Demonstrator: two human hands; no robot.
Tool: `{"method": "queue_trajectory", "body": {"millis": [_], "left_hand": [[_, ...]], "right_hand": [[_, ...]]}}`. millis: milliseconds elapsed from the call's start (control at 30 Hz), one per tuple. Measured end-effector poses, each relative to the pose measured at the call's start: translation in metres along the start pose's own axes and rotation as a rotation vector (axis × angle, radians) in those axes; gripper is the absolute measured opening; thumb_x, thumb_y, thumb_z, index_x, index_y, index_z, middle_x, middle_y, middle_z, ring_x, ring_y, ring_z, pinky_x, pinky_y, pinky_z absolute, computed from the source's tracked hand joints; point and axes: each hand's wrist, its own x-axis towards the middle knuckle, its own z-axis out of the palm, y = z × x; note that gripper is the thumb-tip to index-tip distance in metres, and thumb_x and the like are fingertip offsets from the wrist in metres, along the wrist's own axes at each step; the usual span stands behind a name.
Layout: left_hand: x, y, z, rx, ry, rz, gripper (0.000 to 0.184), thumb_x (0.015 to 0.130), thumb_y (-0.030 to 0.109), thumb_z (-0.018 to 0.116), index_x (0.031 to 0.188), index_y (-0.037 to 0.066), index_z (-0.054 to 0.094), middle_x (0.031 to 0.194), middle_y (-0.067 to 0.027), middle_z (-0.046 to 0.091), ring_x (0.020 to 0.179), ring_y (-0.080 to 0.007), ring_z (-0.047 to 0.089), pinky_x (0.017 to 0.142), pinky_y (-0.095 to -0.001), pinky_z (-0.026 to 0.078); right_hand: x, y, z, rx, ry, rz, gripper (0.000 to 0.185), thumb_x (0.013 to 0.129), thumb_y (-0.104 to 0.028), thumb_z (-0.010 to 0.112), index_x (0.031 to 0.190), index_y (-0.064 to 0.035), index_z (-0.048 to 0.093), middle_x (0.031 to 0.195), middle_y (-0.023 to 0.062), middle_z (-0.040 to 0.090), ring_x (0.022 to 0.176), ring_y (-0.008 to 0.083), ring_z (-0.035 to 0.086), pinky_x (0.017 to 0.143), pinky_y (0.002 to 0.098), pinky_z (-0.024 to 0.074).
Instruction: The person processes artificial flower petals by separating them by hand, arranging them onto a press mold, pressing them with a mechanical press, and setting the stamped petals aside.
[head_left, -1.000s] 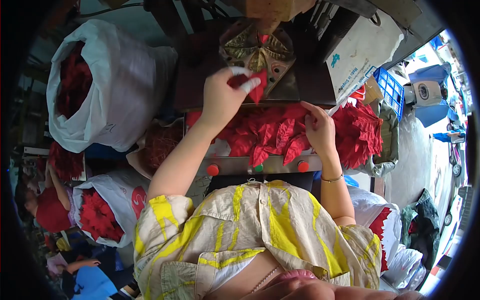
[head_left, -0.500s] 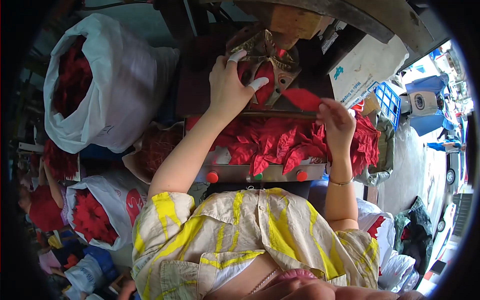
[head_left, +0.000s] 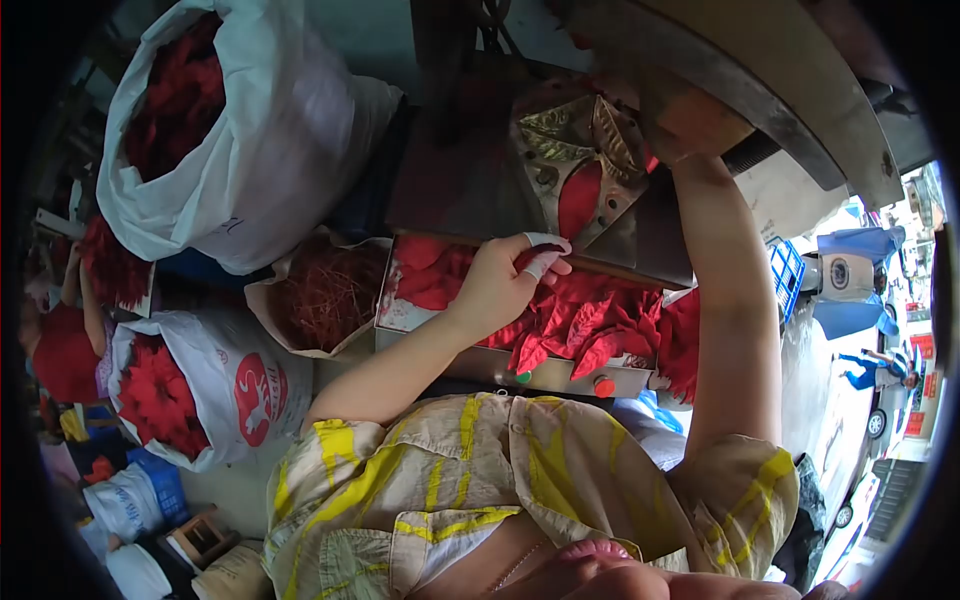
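Observation:
My left hand (head_left: 515,280) is closed near the front edge of the dark work surface, white coverings on its thumb and finger pressed together. Whatever is between those fingertips is too small to make out. Past it lies a metal mould (head_left: 622,212) with brass leaf shapes (head_left: 557,130). One red fabric petal (head_left: 579,200) rests flat on the mould. My right forearm (head_left: 728,260) reaches up toward a block (head_left: 705,122) beneath the machine. That block hides the fingers of my right hand. Below the surface, an open metal drawer (head_left: 560,376) holds many red fabric petals (head_left: 575,310).
A curved machine arm (head_left: 790,120) overhangs the right side. To the left stand a large white sack (head_left: 270,130) of red pieces, a bag (head_left: 330,295) of reddish strands and a printed white bag (head_left: 235,385) of red flowers. Another person's arm (head_left: 90,305) shows at far left.
My left hand has drawn back from the mould toward the drawer. My right arm has swung up and forward under the machine. The view has shifted, and the mould is now uncovered.

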Motion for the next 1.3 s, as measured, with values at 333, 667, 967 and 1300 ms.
{"method": "queue_trajectory", "body": {"millis": [333, 667, 967, 1300], "left_hand": [[0.013, -0.006, -0.012, -0.264, 0.107, -0.150, 0.026, 0.090, 0.009, 0.071, 0.112, -0.004, 0.068, 0.096, -0.0098, 0.072, 0.088, -0.0120, 0.068, 0.077, -0.0243, 0.053], [-0.015, -0.005, 0.001, -0.270, -0.102, 0.091, 0.031, 0.102, 0.008, 0.049, 0.130, -0.004, 0.054, 0.101, -0.0097, 0.070, 0.074, -0.0122, 0.059, 0.076, -0.0262, 0.051], [-0.002, -0.016, -0.014, -0.389, 0.105, -0.125, 0.024, 0.098, 0.012, 0.061, 0.115, -0.005, 0.064, 0.092, -0.0148, 0.072, 0.081, -0.0158, 0.070, 0.071, -0.0261, 0.056], [-0.012, -0.008, -0.015, -0.454, -0.029, -0.014, 0.033, 0.100, 0.007, 0.055, 0.131, -0.005, 0.051, 0.108, -0.0165, 0.069, 0.084, -0.0188, 0.070, 0.072, -0.0268, 0.058]], "right_hand": [[-0.040, -0.089, -0.091, 0.544, -0.230, -0.095, 0.016, 0.086, -0.022, 0.074, 0.093, -0.0077, 0.071, 0.082, 0.0050, 0.069, 0.081, 0.0108, 0.064, 0.072, 0.0297, 0.0505], [-0.011, -0.053, -0.023, 0.427, 0.214, 0.003, 0.014, 0.083, -0.017, 0.072, 0.084, -0.0034, 0.068, 0.082, 0.0132, 0.068, 0.076, 0.0298, 0.066, 0.068, 0.0399, 0.0509], [-0.013, -0.086, -0.023, 0.237, 0.130, 0.047, 0.033, 0.075, -0.031, 0.081, 0.094, -0.0066, 0.069, 0.088, 0.0117, 0.069, 0.078, 0.0281, 0.066, 0.069, 0.0381, 0.0508], [-0.068, -0.114, -0.057, 0.451, -0.021, 0.096, 0.019, 0.085, -0.019, 0.071, 0.081, -0.0011, 0.067, 0.070, 0.0153, 0.062, 0.060, 0.0316, 0.059, 0.059, 0.0390, 0.0464]]}}
